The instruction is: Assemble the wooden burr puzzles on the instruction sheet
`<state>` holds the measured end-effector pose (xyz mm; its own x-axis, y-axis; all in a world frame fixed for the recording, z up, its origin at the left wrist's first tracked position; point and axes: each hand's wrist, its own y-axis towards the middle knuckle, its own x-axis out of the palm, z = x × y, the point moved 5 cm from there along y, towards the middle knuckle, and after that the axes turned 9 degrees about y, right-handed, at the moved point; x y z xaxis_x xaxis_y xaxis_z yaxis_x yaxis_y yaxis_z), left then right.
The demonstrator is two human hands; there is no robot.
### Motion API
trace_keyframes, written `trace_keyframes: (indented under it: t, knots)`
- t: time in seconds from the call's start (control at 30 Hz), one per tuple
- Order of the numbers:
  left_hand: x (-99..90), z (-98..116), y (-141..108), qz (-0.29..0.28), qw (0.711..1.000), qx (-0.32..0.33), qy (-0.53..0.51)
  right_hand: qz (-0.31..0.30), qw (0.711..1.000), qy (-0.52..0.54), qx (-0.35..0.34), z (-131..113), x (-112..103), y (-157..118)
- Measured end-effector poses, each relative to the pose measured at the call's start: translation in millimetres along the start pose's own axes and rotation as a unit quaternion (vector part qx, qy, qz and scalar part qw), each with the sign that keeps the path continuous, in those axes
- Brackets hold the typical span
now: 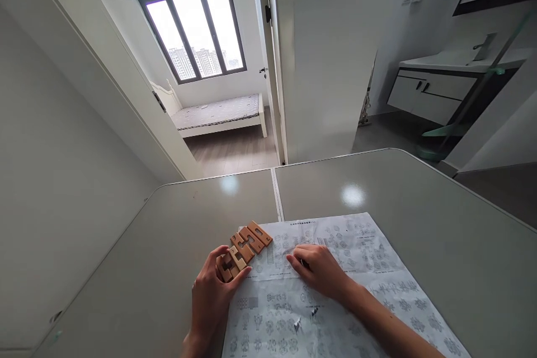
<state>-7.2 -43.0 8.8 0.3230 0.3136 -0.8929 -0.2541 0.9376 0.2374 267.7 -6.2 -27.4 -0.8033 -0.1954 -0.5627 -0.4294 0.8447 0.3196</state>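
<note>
Several notched wooden puzzle pieces point(248, 243) lie side by side in a slanted row, partly over the left edge of a printed sheet; small numbers mark some of them. My left hand point(213, 285) is closed around the near end of that row, thumb on the right side and fingers on the left. A paler piece point(238, 257) lies close to its fingertips. On the sheet, right of the row, rests my right hand point(316, 268) with its fingers curled in. Whatever those fingers may hold is hidden.
The creased paper sheet point(285, 302) carries many small line diagrams and has two small torn spots. Beneath it is a glossy grey table point(201, 207) with a pale seam. Beyond stand a doorway, a bed point(222, 112), and a sink cabinet point(436, 89) at right.
</note>
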Motion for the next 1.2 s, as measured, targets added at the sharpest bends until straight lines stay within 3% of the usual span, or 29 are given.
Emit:
trace_keyframes:
  t: [0.27,0.4,0.47,0.57,0.63,0.87,1.03,1.2]
  knots:
    - [-9.8,2,-1,0.004,0.989,-0.072,-0.128,-0.002,1.000,0.004,0.000,0,1,1]
    - [-13.8,-9,-3,0.023,0.956,-0.173,-0.234,-0.003,1.000,0.006,0.000,2,2,1]
    - [-15.8,-15,-1,0.053,0.943,-0.194,-0.264,-0.005,1.000,0.005,0.003,2,2,1]
    - [-18.1,-22,0,0.105,0.936,-0.201,-0.270,-0.009,1.000,0.001,0.004,1,1,1]
    - [-16.5,-26,0,0.112,0.936,-0.201,-0.267,-0.006,1.000,-0.001,0.003,1,1,0]
    - [-10.1,-36,-2,0.080,0.944,-0.185,-0.260,0.001,1.000,-0.005,-0.002,1,0,1]
    - [-13.0,-25,-4,0.028,0.948,-0.174,-0.265,0.005,1.000,-0.002,-0.007,1,-1,1]
    - [-18.2,-16,-3,0.023,0.957,-0.151,-0.247,-0.004,1.000,0.009,-0.009,-2,-2,1]
